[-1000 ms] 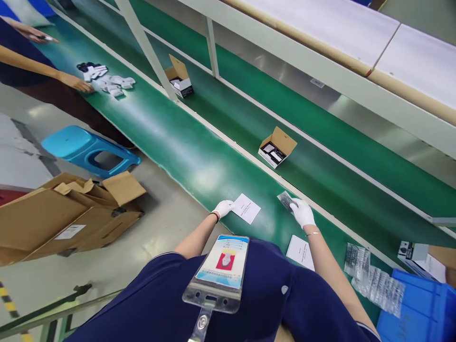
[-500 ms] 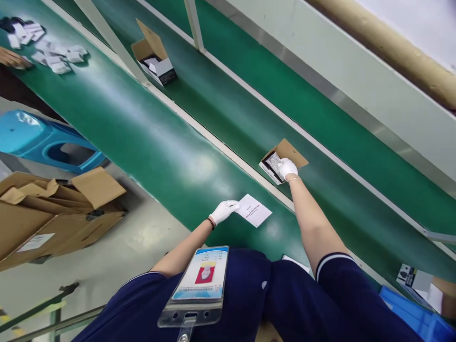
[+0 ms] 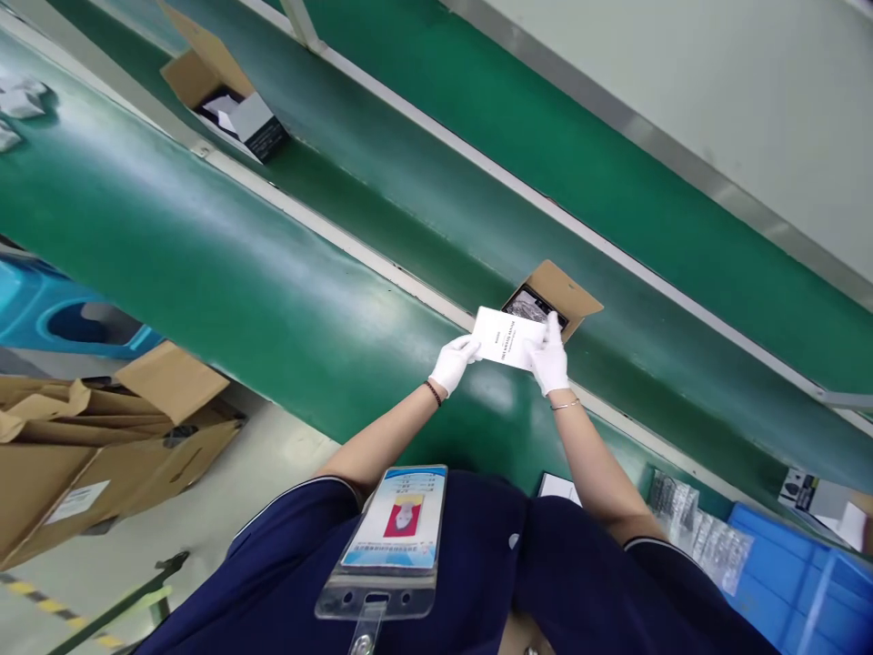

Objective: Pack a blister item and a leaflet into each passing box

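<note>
Both my hands wear white gloves and hold a white printed leaflet [image 3: 508, 338] just in front of an open cardboard box [image 3: 563, 293] on the far green belt. My left hand [image 3: 453, 363] pinches the leaflet's left edge. My right hand [image 3: 547, 361] grips its right edge, fingers reaching toward the box mouth. Inside the box lies a clear packet over dark contents [image 3: 530, 306].
A second open box [image 3: 225, 95] rides the far belt at upper left. Small white items [image 3: 17, 100] lie on the near green belt [image 3: 205, 273]. Clear bagged parts [image 3: 702, 537], a blue bin [image 3: 797, 591] and another leaflet [image 3: 559, 488] sit at right. Flattened cartons [image 3: 88, 437] and a blue stool [image 3: 61, 318] are on the floor.
My left hand lifted the leaflet off the near belt and carried it up to the box. My right hand left the packet in the box and took the leaflet's right edge.
</note>
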The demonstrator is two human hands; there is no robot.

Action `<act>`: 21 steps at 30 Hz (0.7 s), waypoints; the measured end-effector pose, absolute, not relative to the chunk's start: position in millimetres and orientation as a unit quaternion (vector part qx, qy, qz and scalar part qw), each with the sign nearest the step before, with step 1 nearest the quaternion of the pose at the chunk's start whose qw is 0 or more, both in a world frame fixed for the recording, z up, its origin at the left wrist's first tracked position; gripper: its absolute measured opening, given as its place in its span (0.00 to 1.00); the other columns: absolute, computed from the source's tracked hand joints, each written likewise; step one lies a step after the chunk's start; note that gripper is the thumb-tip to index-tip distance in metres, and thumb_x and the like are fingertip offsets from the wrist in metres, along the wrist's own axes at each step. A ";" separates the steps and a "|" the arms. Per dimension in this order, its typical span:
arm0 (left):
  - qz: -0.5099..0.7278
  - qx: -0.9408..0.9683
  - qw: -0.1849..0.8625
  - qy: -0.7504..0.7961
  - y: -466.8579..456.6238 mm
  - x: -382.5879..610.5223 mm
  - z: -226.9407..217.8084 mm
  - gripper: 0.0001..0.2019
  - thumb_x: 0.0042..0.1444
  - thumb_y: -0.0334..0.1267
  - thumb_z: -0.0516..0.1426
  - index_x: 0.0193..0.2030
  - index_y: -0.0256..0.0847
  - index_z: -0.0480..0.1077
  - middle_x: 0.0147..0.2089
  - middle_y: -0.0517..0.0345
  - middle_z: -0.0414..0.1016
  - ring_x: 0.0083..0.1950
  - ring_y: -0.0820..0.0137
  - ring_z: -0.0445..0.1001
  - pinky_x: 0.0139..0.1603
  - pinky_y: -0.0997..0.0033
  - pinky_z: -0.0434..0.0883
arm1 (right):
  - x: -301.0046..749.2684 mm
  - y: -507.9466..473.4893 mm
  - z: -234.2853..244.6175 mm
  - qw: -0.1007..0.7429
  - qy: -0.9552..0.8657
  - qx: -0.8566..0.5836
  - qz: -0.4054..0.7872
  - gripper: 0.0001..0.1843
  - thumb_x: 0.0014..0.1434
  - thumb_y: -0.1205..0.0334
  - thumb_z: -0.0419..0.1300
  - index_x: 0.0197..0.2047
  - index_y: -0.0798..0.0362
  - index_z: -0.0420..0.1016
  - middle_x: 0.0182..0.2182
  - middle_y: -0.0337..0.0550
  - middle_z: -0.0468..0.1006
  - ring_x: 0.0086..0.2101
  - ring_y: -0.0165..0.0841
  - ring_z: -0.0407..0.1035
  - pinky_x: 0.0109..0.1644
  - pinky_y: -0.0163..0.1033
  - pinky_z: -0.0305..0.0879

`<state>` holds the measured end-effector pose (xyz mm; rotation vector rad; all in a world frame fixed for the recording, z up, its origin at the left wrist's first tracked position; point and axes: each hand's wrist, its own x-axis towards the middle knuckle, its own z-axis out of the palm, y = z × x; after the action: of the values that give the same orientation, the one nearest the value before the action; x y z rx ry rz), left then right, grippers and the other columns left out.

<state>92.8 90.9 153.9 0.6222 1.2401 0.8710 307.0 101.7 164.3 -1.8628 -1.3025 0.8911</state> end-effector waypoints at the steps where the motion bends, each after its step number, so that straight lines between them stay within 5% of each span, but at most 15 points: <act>1: 0.385 0.287 0.691 0.539 95.2 98.7 158.4 0.25 0.53 0.47 0.62 0.54 0.33 0.73 0.47 0.47 0.77 0.39 0.70 0.75 0.46 0.68 0.70 | 309.5 96.3 164.2 0.374 -0.474 -0.733 0.313 0.43 0.57 0.58 0.54 0.74 0.54 0.48 0.59 0.48 0.69 0.50 0.35 0.70 0.59 0.42 0.66; 6: 0.357 0.316 0.704 0.527 90.6 112.7 162.5 0.25 0.62 0.41 0.54 0.64 0.33 0.65 0.53 0.44 0.75 0.46 0.70 0.76 0.54 0.68 0.69 | 333.8 119.0 161.0 0.343 -0.413 -0.829 0.156 0.27 0.59 0.64 0.48 0.58 0.64 0.72 0.58 0.56 0.68 0.58 0.38 0.62 0.67 0.41 0.54; 14: 0.318 0.290 0.665 0.610 38.7 58.8 129.9 0.29 0.57 0.48 0.58 0.61 0.32 0.68 0.54 0.41 0.75 0.49 0.65 0.77 0.55 0.65 0.70 | 348.5 165.2 129.8 0.137 -0.478 -0.847 0.191 0.34 0.62 0.69 0.47 0.71 0.64 0.50 0.59 0.62 0.66 0.60 0.39 0.60 0.66 0.45 0.56; 18: 0.317 0.231 0.638 0.662 20.3 34.4 114.4 0.26 0.56 0.45 0.58 0.59 0.31 0.70 0.53 0.41 0.76 0.47 0.66 0.77 0.54 0.66 0.70 | 340.6 157.0 113.3 0.087 -0.489 -0.862 0.102 0.39 0.62 0.61 0.55 0.71 0.68 0.47 0.69 0.71 0.43 0.69 0.50 0.39 0.71 0.55 0.40; 21: 0.305 0.214 0.634 0.678 14.1 31.5 110.2 0.24 0.57 0.42 0.57 0.58 0.31 0.70 0.52 0.42 0.76 0.45 0.68 0.77 0.52 0.68 0.70 | 337.3 142.1 112.2 0.080 -0.538 -0.838 0.038 0.38 0.62 0.57 0.56 0.71 0.62 0.52 0.71 0.66 0.33 0.69 0.56 0.27 0.69 0.64 0.36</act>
<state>31.5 14.1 110.2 0.4890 1.5490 0.6975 337.3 142.1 112.2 -2.5066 -1.6089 0.1123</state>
